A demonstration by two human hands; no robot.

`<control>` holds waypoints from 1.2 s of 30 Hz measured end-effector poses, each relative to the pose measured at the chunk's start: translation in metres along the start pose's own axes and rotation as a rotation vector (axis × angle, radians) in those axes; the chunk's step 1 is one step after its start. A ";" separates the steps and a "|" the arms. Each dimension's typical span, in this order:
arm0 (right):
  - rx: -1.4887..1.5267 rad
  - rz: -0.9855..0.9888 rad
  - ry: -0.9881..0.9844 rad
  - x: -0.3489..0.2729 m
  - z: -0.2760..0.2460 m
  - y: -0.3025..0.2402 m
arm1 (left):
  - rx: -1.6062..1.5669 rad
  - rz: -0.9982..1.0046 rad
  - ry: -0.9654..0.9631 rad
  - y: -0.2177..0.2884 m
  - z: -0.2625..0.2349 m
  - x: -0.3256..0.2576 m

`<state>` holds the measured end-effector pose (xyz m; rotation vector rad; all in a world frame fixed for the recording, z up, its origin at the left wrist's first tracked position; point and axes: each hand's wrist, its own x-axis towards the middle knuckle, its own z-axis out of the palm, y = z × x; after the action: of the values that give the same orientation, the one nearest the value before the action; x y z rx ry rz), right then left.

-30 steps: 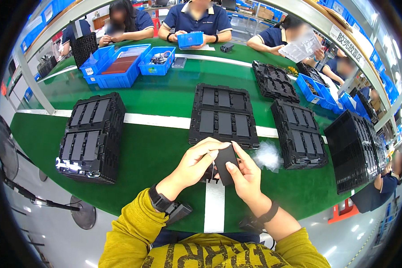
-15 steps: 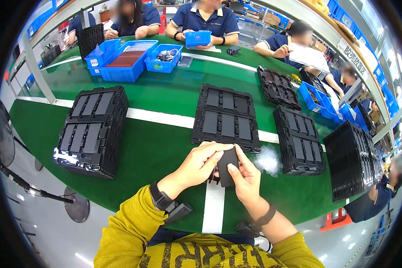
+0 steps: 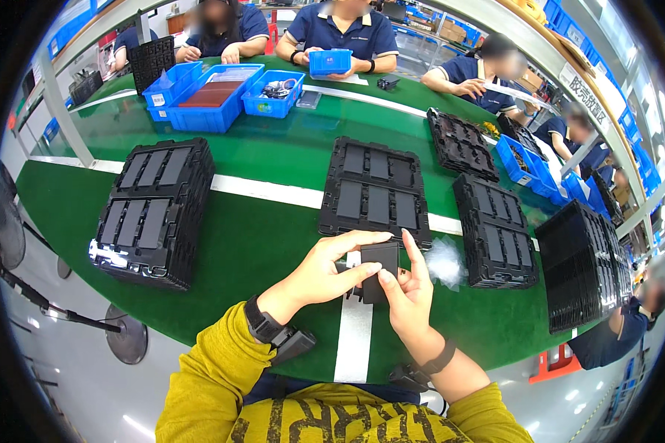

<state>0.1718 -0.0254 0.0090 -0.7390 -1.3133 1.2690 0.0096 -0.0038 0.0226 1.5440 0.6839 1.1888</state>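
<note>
Both of my hands hold one small flat black rectangular part [image 3: 377, 272] upright over the green table [image 3: 258, 244]. My left hand [image 3: 325, 267] grips its left side, with the index finger stretched along its top edge. My right hand [image 3: 407, 292] supports the right side and bottom, index finger pointing up beside it. Straight ahead lies a black tray [image 3: 377, 192] filled with similar flat black parts. A crumpled clear plastic wrapper [image 3: 445, 260] rests just right of my right hand.
A tall stack of black trays [image 3: 151, 210] stands at my left. More trays [image 3: 496, 230] and a leaning stack [image 3: 585, 266] sit at my right. Blue bins [image 3: 207, 92] and several seated people line the far side. A white stripe [image 3: 273, 190] crosses the table.
My hands and the black part have stayed in nearly the same grip. The view has tilted slightly, so the table and trays sit a little differently in the picture.
</note>
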 end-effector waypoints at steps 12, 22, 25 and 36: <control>0.002 0.051 0.016 -0.001 0.001 0.003 | 0.195 0.125 0.050 -0.005 -0.002 0.001; 0.087 0.044 -0.009 -0.002 0.008 0.004 | -0.201 0.005 0.042 -0.004 -0.009 0.003; 0.059 0.042 -0.046 -0.003 0.006 0.006 | -0.261 -0.135 0.050 0.000 -0.008 0.004; 0.028 0.032 -0.040 -0.003 0.007 0.009 | -0.003 0.059 0.033 -0.009 -0.010 0.005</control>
<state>0.1641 -0.0282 0.0011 -0.7206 -1.3178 1.3314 0.0032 0.0075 0.0163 1.5547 0.6618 1.2607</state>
